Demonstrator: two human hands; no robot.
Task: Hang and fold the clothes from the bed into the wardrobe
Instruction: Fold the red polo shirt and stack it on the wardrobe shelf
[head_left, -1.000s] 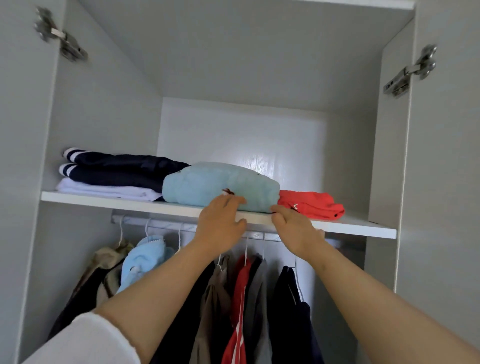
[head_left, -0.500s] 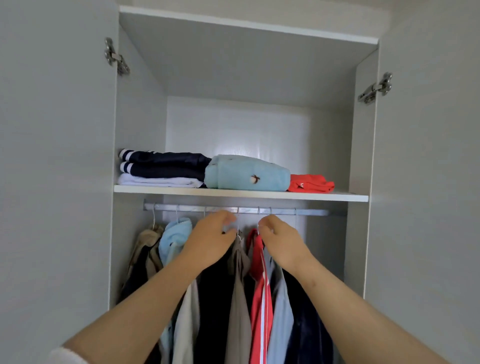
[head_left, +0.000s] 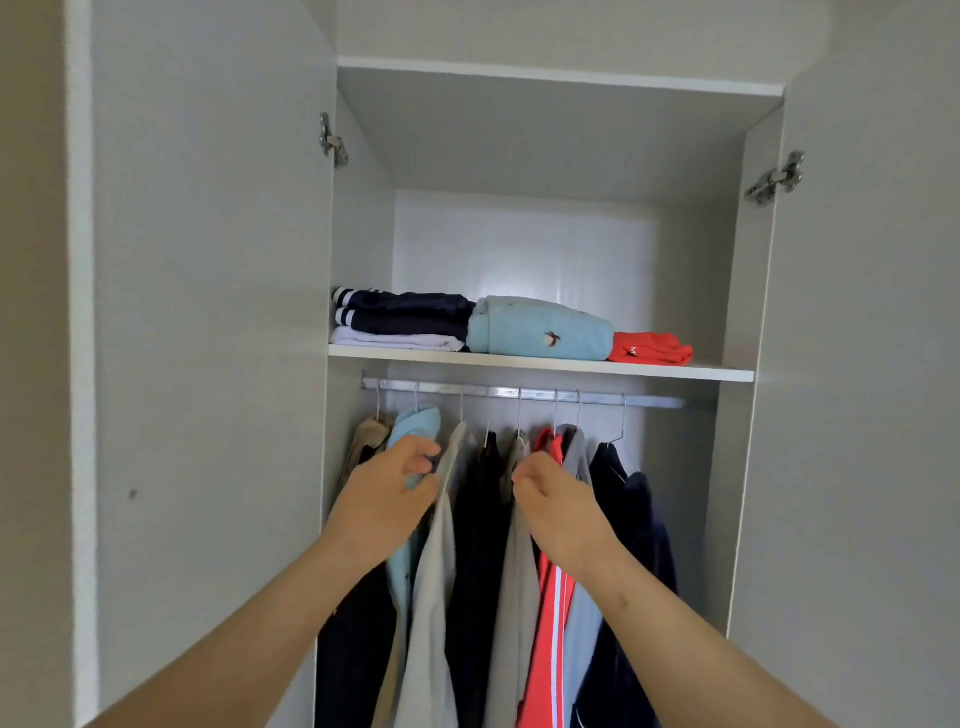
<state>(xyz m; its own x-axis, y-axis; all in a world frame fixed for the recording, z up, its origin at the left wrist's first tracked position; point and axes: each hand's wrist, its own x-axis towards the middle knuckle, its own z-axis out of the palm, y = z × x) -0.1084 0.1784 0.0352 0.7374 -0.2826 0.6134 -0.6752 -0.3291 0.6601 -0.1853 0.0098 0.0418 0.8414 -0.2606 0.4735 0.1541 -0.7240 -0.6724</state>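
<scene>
The open wardrobe has a white shelf (head_left: 675, 372) with folded clothes: a navy striped stack (head_left: 410, 314) on a white piece (head_left: 395, 340), a light blue garment (head_left: 540, 330) in the middle and a red one (head_left: 649, 348) to the right. Below, a metal rail (head_left: 649, 401) carries several hung garments, among them a beige shirt (head_left: 431, 597), a red jacket (head_left: 545, 623) and a navy one (head_left: 639, 545). My left hand (head_left: 387, 499) hovers before the beige shirt, fingers apart and holding nothing. My right hand (head_left: 561, 512) is loosely curled in front of the grey and red garments.
The left door (head_left: 208, 312) and right door (head_left: 872, 364) stand open on either side of me. Free rail length remains at the right end, beyond the navy jacket. The shelf has bare space right of the red garment.
Both hands have come down from the light blue garment on the shelf to the level of the hanging clothes. The view has pulled back from the wardrobe.
</scene>
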